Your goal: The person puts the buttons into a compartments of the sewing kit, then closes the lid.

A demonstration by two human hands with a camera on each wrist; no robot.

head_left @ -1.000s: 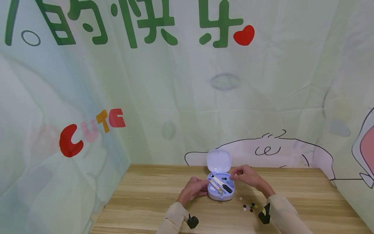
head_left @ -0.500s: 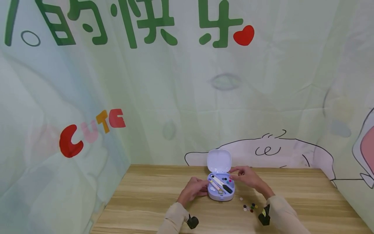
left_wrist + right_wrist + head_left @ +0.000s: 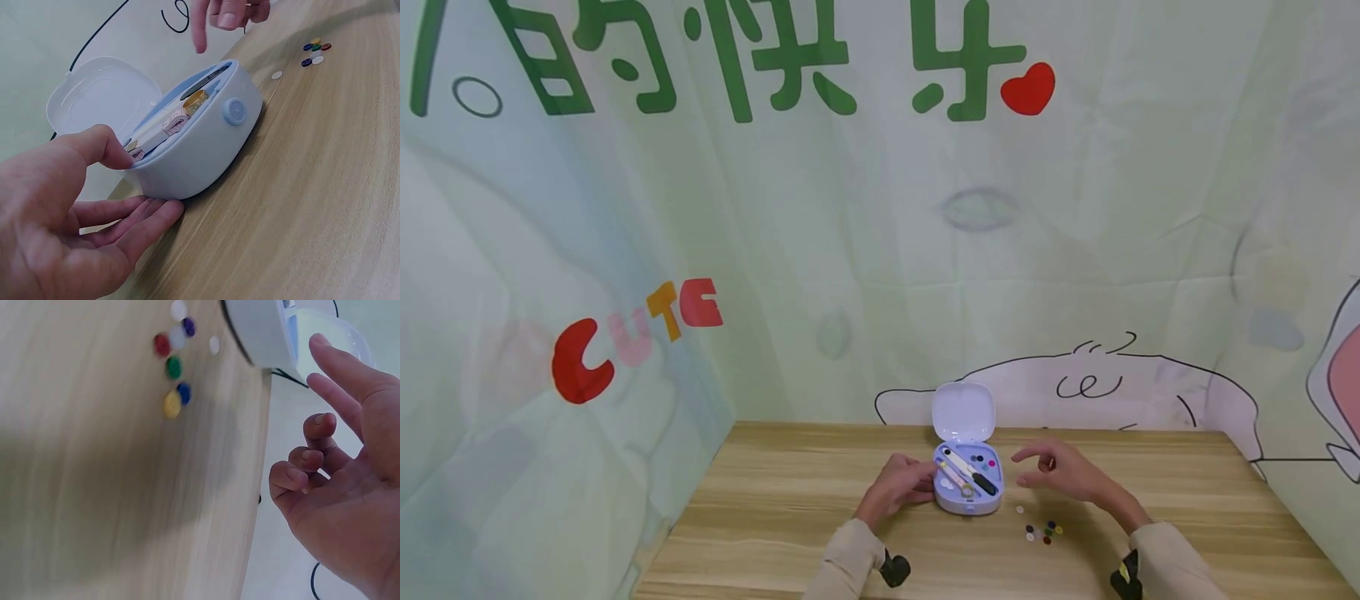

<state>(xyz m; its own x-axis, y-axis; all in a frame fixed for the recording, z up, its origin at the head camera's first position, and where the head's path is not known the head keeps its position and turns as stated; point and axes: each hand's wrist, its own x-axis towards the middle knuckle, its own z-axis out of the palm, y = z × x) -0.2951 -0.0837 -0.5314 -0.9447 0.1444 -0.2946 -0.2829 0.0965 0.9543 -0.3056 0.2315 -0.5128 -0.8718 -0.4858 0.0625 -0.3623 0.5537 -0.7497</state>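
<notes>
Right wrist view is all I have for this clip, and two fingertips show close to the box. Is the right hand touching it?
Observer: No. The head view shows the right hand apart from the box, with a gap between them.
Operator: Is the other hand on it?
Observer: Yes. In the left wrist view, the left hand grips it, thumb at the rim and fingers at the base.
Operator: I only see loose buttons on the tabletop. Any inside?
Observer: Yes. In the head view, a pink button lies in the compartment on the right.
</notes>
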